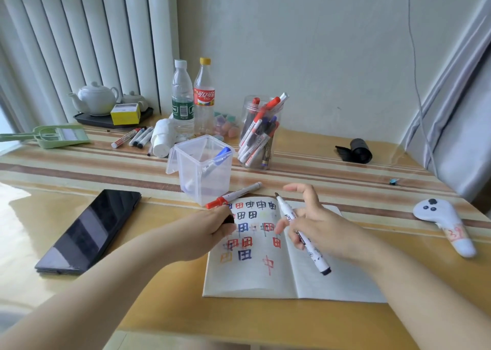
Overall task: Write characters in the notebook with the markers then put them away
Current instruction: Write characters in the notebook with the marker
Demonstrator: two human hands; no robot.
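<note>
An open notebook lay flat on the glossy, yellow-and-brown striped tabletop, its matte left page covered with rows of square characters in red, blue, black and orange, its right page mostly bare. The right hand hovered over the spine, its lower fingers curled round the smooth white barrel of an uncapped black marker, whose dark tip pointed up and away from the person; the index finger and thumb stood loosely spread above it. The left hand rested at the page's left edge, its fingers curled round a small dark cap, only part of which showed.

Just beyond the notebook's upper edge a red-capped marker lay slantwise on the tabletop. Behind it stood a clear, square plastic container with a hinged lid hanging at its side and a blue-capped marker leaning inside. To its right a round transparent jar bristled with more markers in red, blue and black caps.

A flat black tablet with a reflective face lay to the left. Two plastic bottles stood at the back, near a white ceramic teapot on a dark tray, and a white handheld controller rested at the far right.
</note>
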